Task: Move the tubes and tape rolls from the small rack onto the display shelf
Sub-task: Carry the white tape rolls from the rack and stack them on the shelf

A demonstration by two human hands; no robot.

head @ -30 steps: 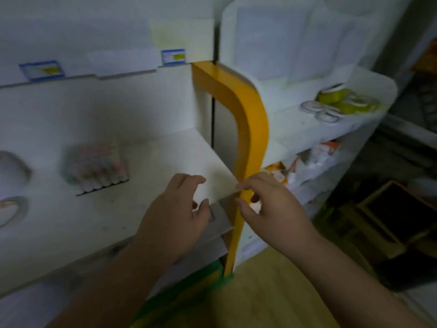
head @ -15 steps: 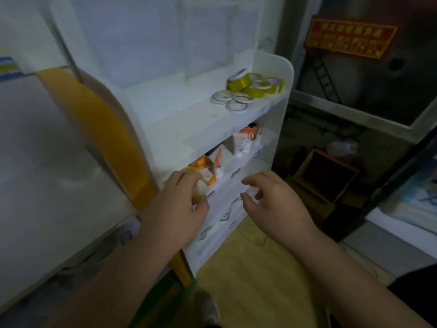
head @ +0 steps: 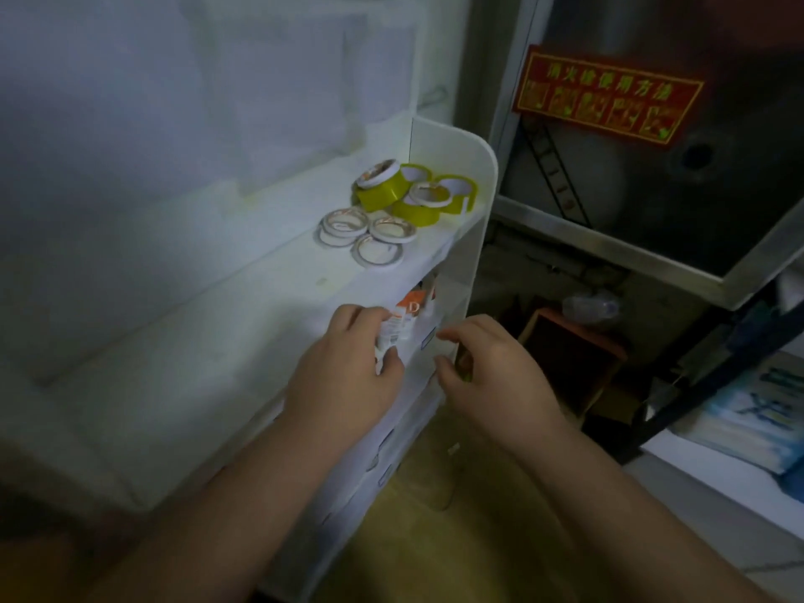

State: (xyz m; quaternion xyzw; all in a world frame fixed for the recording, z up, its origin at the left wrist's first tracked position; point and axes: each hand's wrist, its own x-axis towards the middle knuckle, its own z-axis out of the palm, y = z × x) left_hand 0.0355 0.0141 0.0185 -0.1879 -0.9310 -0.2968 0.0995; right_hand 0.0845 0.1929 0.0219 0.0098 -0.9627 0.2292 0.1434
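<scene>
Four flat white tape rings (head: 366,235), near-left of glossy yellow rolls (head: 413,193), count unclear, on the white rack's (head: 472,237) top tier. Left hand (head: 348,376) pinches white-orange tubes (head: 398,326) one tier below; right hand (head: 487,372) loosely curled, holding nothing.

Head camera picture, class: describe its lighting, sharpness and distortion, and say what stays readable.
Head view: dim overall, the light falling mostly on the small rack, corners darkened; yellow tape rolls and white tape rolls fairly crisp; tubes gripped by the left hand soft; right hand slightly smeared; red sign blurred, unreadable; straight edges bow from the wide-angle lens.
</scene>
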